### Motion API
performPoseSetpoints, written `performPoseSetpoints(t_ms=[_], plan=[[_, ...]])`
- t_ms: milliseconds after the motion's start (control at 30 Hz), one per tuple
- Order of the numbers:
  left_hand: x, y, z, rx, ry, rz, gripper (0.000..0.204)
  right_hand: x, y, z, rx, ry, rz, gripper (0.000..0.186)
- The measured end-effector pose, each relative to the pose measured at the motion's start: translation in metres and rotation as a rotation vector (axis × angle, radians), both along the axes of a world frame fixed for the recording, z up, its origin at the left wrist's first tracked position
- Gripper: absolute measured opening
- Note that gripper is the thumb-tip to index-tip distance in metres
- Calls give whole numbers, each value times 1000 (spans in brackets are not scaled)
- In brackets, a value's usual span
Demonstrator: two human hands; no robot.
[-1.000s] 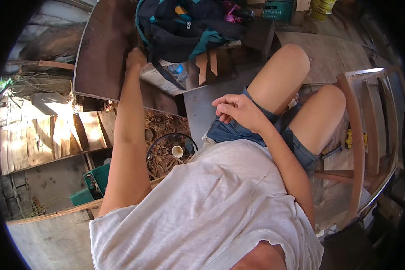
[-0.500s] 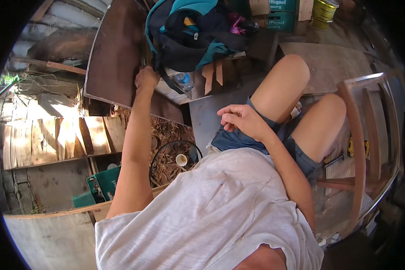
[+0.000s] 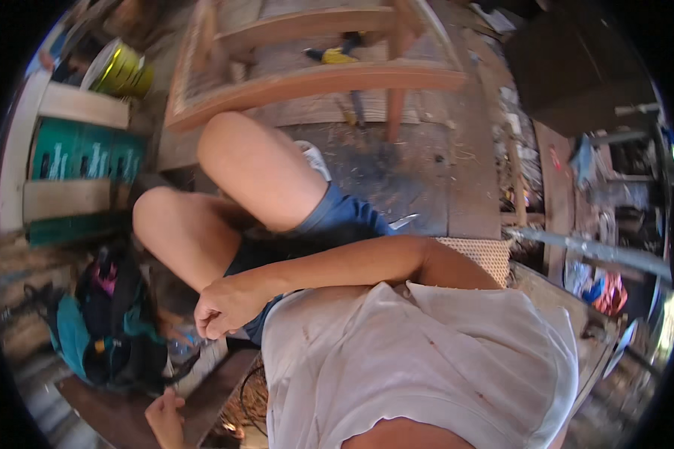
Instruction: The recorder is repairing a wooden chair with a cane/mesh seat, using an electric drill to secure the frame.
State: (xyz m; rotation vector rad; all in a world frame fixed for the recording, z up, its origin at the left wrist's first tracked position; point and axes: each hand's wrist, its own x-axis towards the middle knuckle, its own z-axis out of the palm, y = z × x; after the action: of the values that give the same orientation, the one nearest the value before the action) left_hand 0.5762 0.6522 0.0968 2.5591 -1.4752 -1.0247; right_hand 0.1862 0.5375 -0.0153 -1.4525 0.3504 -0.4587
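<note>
Dark brown flat wooden board (image 3: 120,404) at the lower left spreads around the bare left hand (image 3: 166,417), whose fingers are loosely bent and closed on nothing that shows; whether they touch the surface or hover just over it, I cannot tell. For sound handling here, I judge that the fingertips should settle flat on the board or hook squarely over its edge, with the wrist straight and the thumb clear of any pinch. The dangling strap of the black and teal cloth backpack (image 3: 131,359) ends just beside those fingertips, so care is best taken not to catch it, nor to jog the clear plastic bottle (image 3: 183,346), blurred near the bag. Relative to this loose hand, the board shows on both sides, with the backpack beyond the fingers. The right hand (image 3: 228,307) is well apart from the left, its forearm crossing the body in front of the white cloth shirt (image 3: 412,352); its fingers curl inward near the dark blue cloth shorts (image 3: 348,213), and since the palm is turned away, I cannot tell whether anything is in it. It sits above and to the right of the board, apart from it, and would seem best kept relaxed there.
</note>
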Motion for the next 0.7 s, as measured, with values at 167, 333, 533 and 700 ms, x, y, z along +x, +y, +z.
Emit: performPoseSetpoints(t_ms=[167, 333, 533, 700], plan=[[-138, -77, 89, -105, 365, -591, 53, -116, 39, 32, 109, -244, -419, 28], [-296, -178, 101, -549, 534, -1137, 58, -225, 151, 33, 245, -251, -1113, 29], [-484, -264, 39, -439, 465, -1515, 48, -265, 277, 24, 109, -477, -1819, 26], [-578, -290, -17, -413, 253, -1823, 54, -282, 301, -14, 254, -561, -2209, 23]])
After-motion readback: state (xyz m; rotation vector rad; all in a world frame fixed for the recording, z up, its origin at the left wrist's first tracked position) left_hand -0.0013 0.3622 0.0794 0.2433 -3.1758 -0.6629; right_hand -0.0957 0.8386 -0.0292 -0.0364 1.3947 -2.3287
